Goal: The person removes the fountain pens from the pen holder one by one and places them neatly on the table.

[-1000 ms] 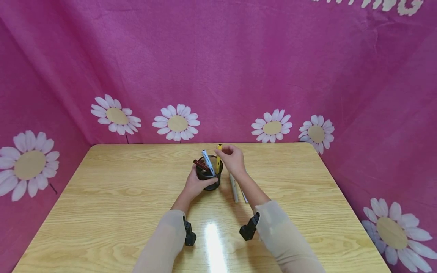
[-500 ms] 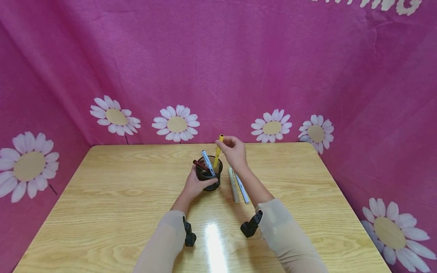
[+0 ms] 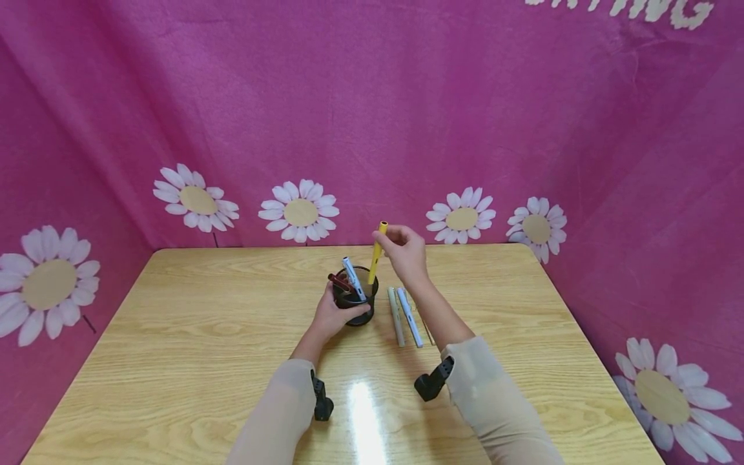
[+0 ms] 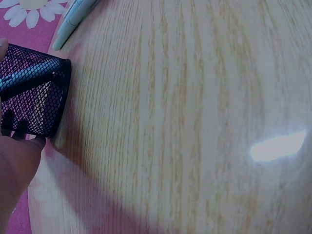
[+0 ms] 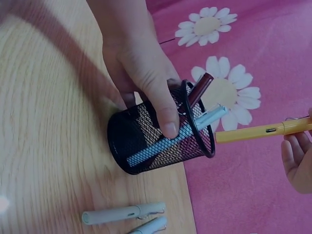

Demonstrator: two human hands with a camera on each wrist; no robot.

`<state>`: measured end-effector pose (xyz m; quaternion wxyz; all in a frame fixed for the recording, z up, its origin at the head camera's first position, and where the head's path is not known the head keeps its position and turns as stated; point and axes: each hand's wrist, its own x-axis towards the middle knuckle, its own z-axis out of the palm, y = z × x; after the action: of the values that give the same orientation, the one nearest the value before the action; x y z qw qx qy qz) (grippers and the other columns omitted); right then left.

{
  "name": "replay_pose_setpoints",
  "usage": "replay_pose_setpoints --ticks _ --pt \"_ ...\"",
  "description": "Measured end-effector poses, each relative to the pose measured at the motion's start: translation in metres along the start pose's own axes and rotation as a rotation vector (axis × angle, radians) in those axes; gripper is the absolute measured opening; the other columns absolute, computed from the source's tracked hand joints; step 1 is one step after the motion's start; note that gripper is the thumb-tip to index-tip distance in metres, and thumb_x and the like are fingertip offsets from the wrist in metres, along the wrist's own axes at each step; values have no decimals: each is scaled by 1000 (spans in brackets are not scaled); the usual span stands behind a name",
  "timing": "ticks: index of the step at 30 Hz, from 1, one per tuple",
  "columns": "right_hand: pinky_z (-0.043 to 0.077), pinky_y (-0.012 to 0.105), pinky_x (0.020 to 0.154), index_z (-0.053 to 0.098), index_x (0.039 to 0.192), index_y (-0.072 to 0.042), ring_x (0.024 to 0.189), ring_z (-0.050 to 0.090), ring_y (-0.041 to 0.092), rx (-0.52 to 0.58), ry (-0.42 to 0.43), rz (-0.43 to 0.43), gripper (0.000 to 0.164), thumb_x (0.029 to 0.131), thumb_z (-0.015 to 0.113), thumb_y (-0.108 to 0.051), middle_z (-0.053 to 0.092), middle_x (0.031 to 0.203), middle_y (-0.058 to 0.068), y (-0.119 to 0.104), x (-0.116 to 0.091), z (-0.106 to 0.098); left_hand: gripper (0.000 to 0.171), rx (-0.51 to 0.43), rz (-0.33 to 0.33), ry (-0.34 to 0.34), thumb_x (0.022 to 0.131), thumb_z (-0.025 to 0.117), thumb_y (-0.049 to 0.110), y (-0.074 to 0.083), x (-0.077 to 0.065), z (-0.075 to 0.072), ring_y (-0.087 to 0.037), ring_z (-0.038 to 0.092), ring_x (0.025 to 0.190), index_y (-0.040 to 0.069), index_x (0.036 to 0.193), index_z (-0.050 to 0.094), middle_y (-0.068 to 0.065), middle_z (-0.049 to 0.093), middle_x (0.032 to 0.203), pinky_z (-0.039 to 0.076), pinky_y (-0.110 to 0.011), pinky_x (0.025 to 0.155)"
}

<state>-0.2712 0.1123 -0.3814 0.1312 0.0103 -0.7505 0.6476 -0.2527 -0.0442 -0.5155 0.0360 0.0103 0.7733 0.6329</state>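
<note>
My left hand grips a black wire-mesh pen holder, its thumb across the near side. A light blue pen and a dark red pen lean inside it. My right hand pinches a yellow pen near its upper end. The pen's lower tip is just outside the holder's mouth in the right wrist view. In the left wrist view, only part of the holder and of the left hand shows.
On the wooden table, a grey-green pen and another light blue pen lie right of the holder. A thin item beside them is partly hidden by the right forearm. A pink flowered cloth hangs behind the table.
My right hand has drawn the yellow pen up and to the right, out of the holder. More of the pens on the table shows now. The left hand has stayed on the holder.
</note>
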Motion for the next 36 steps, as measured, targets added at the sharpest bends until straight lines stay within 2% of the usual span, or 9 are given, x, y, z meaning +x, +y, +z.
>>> replay_pose_setpoints --ticks 4,9,16,18,23,30,36 --pt "53 26 65 68 98 -2 67 55 3 0 13 -3 26 82 73 -22 61 76 -6 -2 2 -5 89 -6 7 2 70 83 24 1 0 0 -29 35 135 11 141 30 -13 44 141 27 -47 113" --pt "52 22 62 68 99 -1 64 55 2 2 18 1 27 82 72 -21 59 74 -7 -1 4 -12 88 4 11 12 70 83 23 3 -2 1 -28 37 134 10 140 31 -13 46 139 29 -46 112" --pt "54 26 65 67 99 -1 65 54 2 -36 16 30 28 83 71 -24 58 74 -7 1 6 -22 88 2 1 7 70 83 24 2 -1 0 -29 36 135 11 140 31 -13 46 139 29 -47 112" --pt "52 21 62 67 101 -1 65 54 2 -50 13 33 30 83 71 -25 58 75 -7 2 7 -25 89 7 -2 4 70 83 25 2 -1 0 -29 36 135 12 141 30 -13 46 139 28 -48 112" --pt "51 19 60 67 100 0 63 54 2 -65 17 43 29 84 70 -24 58 73 -8 6 9 -33 89 26 -4 12 70 83 26 3 -1 0 -29 36 135 11 141 30 -13 46 138 29 -48 112" --pt "53 23 61 68 99 2 61 54 0 -91 36 39 28 84 70 -22 58 70 -10 10 8 -42 91 29 -18 10 71 82 26 4 -3 0 -29 33 136 9 142 28 -14 45 140 28 -48 112" --pt "51 20 59 68 99 0 63 52 0 -102 37 63 29 83 71 -24 57 71 -10 17 8 -50 90 30 -3 8 72 82 26 4 -2 0 -30 34 136 8 142 28 -15 44 140 28 -49 112"
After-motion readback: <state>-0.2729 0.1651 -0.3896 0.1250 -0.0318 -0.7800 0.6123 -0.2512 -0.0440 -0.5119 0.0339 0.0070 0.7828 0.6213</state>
